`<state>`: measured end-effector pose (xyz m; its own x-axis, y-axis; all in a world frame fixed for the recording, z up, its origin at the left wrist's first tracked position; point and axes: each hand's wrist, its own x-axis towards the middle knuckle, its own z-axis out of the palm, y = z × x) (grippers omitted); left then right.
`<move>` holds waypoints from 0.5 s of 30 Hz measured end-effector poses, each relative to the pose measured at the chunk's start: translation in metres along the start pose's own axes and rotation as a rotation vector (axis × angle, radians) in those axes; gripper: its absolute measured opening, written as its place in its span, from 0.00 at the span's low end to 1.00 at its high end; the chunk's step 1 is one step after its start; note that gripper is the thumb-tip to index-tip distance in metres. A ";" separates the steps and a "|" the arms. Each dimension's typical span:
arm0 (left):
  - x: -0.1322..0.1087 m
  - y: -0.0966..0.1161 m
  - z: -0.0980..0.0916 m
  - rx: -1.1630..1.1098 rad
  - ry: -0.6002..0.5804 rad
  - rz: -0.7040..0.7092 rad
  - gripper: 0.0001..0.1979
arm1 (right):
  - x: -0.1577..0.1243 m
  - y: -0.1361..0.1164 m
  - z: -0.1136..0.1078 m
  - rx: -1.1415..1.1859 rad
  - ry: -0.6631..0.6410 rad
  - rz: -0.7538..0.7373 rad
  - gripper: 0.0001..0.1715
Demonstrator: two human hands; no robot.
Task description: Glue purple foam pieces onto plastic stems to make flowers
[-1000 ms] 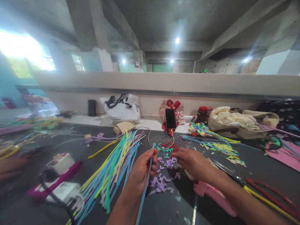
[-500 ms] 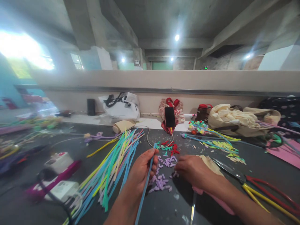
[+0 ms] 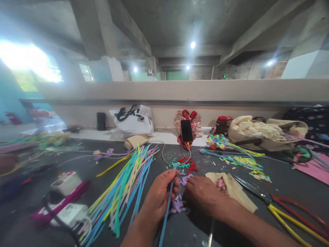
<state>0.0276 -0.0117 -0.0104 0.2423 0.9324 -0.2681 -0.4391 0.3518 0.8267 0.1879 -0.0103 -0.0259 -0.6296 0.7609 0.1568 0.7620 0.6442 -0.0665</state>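
My left hand (image 3: 162, 192) is closed in a pinch around a long blue chenille stem (image 3: 166, 216), whose lower end runs down toward the table's front edge. The stem's tip pokes out just above the thumb and forefinger. Short purple cut pieces (image 3: 178, 204) lie in a loose pile between my hands. Over the right side of that pile, my right hand (image 3: 203, 192) is bent down with curled fingers. Its fingertips are mostly hidden, so what they grip does not show. Green pieces (image 3: 183, 166) and red pieces (image 3: 192, 167) are scattered just beyond.
A bundle of coloured stems (image 3: 125, 181) lies left, beside a power strip (image 3: 72, 197). Large scissors (image 3: 267, 199) with red and yellow handles and a beige cloth (image 3: 235, 192) lie right. Behind stand a phone (image 3: 186, 130), a white bag (image 3: 135, 121) and a cloth bag (image 3: 257, 130).
My right hand has moved left, closer to my left hand, uncovering the beige cloth with pinkish bits on it. My left hand has shifted slightly right and down with the blue stem.
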 end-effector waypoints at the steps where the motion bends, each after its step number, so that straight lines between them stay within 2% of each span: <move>1: 0.000 -0.001 0.000 0.014 -0.014 0.002 0.06 | -0.002 0.001 -0.002 0.031 0.030 0.036 0.09; 4: 0.000 -0.006 0.001 0.062 -0.061 -0.010 0.07 | -0.008 0.006 -0.013 0.162 0.110 0.122 0.09; 8: -0.002 -0.013 0.007 0.099 -0.147 -0.047 0.08 | -0.013 0.007 -0.026 0.371 0.175 0.159 0.10; 13: -0.003 -0.020 0.012 0.093 -0.126 -0.030 0.10 | -0.011 0.005 -0.024 1.066 0.257 0.215 0.06; 15: -0.002 -0.022 0.012 0.100 -0.119 -0.015 0.10 | -0.009 0.004 -0.019 1.152 0.274 0.230 0.04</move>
<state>0.0472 -0.0222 -0.0222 0.3514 0.9088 -0.2248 -0.3477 0.3497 0.8699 0.1996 -0.0154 -0.0087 -0.3376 0.9150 0.2209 0.1816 0.2936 -0.9385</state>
